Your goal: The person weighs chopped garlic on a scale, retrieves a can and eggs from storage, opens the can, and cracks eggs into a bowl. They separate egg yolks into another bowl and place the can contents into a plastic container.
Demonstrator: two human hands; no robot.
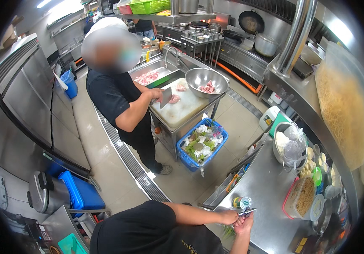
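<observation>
Both my hands meet over the near edge of a stainless steel counter (pixel 261 187). My left hand (pixel 230 217) and my right hand (pixel 244 224) are closed together around a small metal hand tool (pixel 248 211) with a dark handle. Its exact kind is partly hidden by my fingers. Just beyond it on the counter is a tin can (pixel 241 202) with a green and yellow label. Some green leaves (pixel 229 231) show below my hands.
A colander with tied plastic bags (pixel 291 146) and a tub of brown crumbly food (pixel 301 197) line the counter. Opposite, a co-worker (pixel 115 95) holds a cleaver (pixel 166 97) over raw meat (pixel 174 99) on a cutting board (pixel 172 116). A blue waste bin (pixel 186 162) stands between.
</observation>
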